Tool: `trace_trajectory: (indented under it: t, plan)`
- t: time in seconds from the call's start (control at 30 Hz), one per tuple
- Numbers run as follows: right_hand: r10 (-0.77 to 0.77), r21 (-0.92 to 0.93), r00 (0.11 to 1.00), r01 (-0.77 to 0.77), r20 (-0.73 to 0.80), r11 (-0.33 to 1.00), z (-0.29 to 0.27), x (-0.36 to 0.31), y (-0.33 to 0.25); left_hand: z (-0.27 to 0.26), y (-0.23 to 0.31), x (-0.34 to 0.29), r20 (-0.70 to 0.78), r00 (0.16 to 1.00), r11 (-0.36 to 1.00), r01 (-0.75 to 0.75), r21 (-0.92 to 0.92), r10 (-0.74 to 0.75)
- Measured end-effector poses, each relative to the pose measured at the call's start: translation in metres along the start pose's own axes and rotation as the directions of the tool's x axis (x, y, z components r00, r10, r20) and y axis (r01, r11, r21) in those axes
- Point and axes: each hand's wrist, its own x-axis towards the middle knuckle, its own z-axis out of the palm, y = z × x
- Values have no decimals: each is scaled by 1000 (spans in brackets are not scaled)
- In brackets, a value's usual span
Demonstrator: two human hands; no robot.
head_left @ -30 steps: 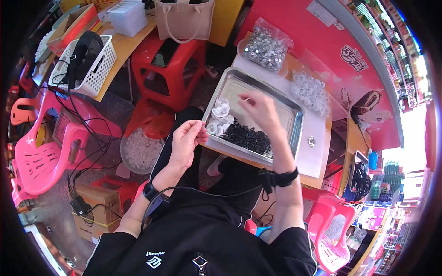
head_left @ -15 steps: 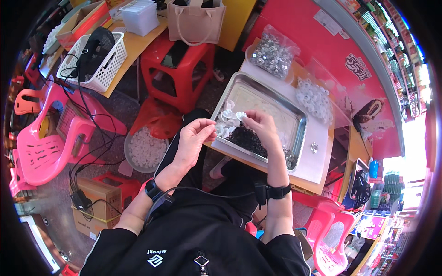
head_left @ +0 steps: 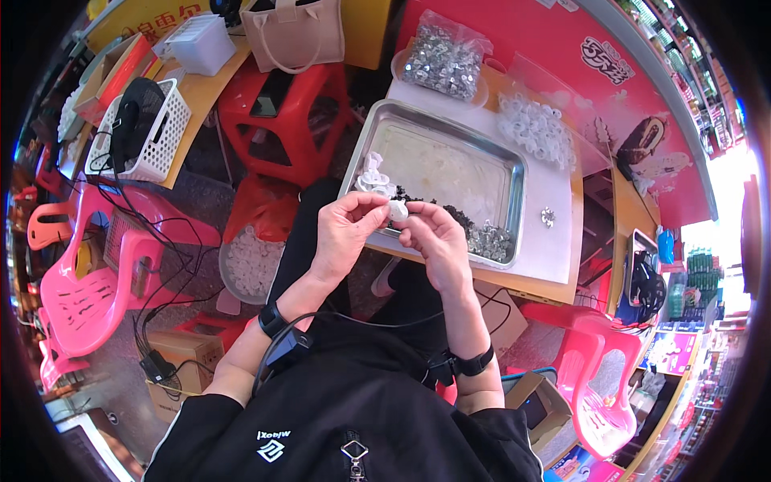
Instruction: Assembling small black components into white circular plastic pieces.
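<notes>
Both of my hands meet at the near left edge of a metal tray point(head_left: 450, 128), around a small round white plastic piece point(head_left: 397, 210). My left hand point(head_left: 341, 233) pinches it between thumb and fingertips. On its other side, my right hand point(head_left: 440, 245) is closed with thumb and forefinger against the piece; a finer part there is too small to make out. Just beyond, white plastic pieces point(head_left: 372, 178) are heaped in the tray's left end. Small black parts point(head_left: 459, 215) and silver metal parts point(head_left: 490, 239) lie along its near side.
Beyond the tray stands a clear bag of metal parts point(head_left: 444, 63), beside a pile of translucent plastic rings point(head_left: 536, 128). A small metal cluster point(head_left: 548, 217) lies right of the tray. At lower left are a bowl of white pieces point(head_left: 251, 263) and a red stool point(head_left: 281, 120).
My right hand has drawn back from over the white heap toward me, and the hands have come together on one white piece. The whole view has shifted slightly.
</notes>
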Motion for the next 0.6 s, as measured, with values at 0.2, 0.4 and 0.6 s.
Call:
trace_trajectory:
  t: [0.2, 0.4, 0.6]
  plan:
    - [-221, -256, 964, 179, -147, 950, -5, -7, 14, 9, -2, -5, 121, 989, 983, 105, -151, -87]
    - [-176, -265, 979, 143, -106, 954, -10, -10, 11, -3, -2, -3, 267, 908, 865, 399, -305, -324]
    - [-221, -559, 974, 150, -60, 815, -45, -8, -8, -6, -4, -6, 329, 850, 734, 523, -433, -411]
